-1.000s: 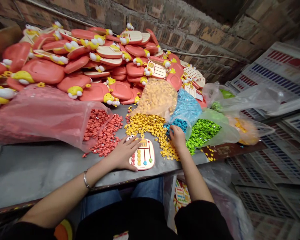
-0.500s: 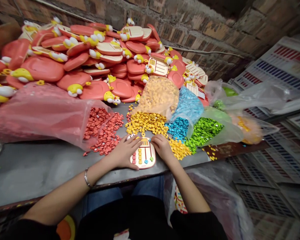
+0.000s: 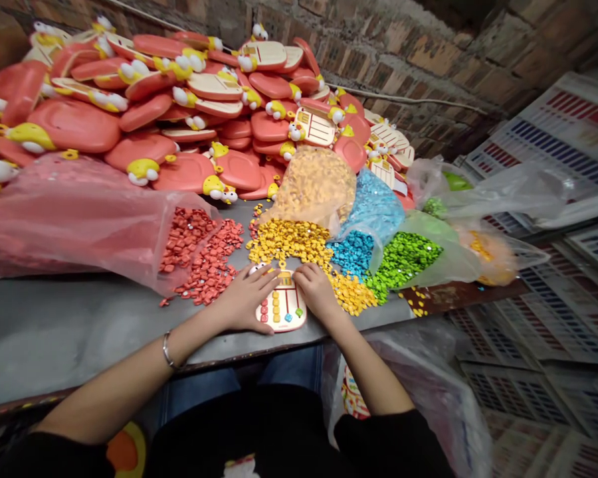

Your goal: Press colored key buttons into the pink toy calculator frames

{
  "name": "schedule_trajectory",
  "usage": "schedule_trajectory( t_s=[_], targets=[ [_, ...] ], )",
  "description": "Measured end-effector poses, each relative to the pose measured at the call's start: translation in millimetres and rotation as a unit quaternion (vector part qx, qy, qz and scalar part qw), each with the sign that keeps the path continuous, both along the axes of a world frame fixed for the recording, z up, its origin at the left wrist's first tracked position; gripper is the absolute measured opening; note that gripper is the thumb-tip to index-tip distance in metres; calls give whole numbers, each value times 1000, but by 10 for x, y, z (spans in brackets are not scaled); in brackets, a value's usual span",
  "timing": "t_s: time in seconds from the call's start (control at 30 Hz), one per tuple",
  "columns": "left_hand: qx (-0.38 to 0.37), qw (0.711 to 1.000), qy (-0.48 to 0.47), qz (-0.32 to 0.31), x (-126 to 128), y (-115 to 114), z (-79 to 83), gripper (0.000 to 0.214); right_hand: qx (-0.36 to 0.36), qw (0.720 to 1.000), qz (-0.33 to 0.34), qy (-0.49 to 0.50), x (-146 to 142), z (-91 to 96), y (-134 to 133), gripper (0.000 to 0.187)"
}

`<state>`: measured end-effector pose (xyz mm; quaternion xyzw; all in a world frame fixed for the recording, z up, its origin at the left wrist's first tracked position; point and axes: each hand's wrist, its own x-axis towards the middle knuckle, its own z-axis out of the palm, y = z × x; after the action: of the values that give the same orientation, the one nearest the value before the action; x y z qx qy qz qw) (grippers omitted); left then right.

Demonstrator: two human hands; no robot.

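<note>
Both arms reach forward; left hand (image 3: 244, 299) and right hand (image 3: 319, 292) rest on a cream toy board (image 3: 282, 309), fingers loosely open.

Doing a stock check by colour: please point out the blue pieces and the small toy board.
blue pieces (image 3: 351, 253), head view, middle of the heap.
small toy board (image 3: 284, 312), head view, lower part of its face.

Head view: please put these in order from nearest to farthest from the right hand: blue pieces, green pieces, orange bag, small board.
1. small board: directly under the right hand, touching it.
2. blue pieces: just ahead of the hand.
3. green pieces: farther right.
4. orange bag: far right, at the table's end.
</note>
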<state>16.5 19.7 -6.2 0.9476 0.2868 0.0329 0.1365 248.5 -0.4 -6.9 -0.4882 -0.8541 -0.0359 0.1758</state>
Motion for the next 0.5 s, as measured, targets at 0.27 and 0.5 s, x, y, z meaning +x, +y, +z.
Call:
schedule_trajectory(
  t_s=[0.27,0.5],
  targets=[
    [6,1000,1,-7,-3,-3,12,109,22,999,-21,-22,4,-43,-38,15],
    [-3,1000,2,-1,-1,4,-1,105,8,997,42,-66,79,38,84,15]
  ],
)
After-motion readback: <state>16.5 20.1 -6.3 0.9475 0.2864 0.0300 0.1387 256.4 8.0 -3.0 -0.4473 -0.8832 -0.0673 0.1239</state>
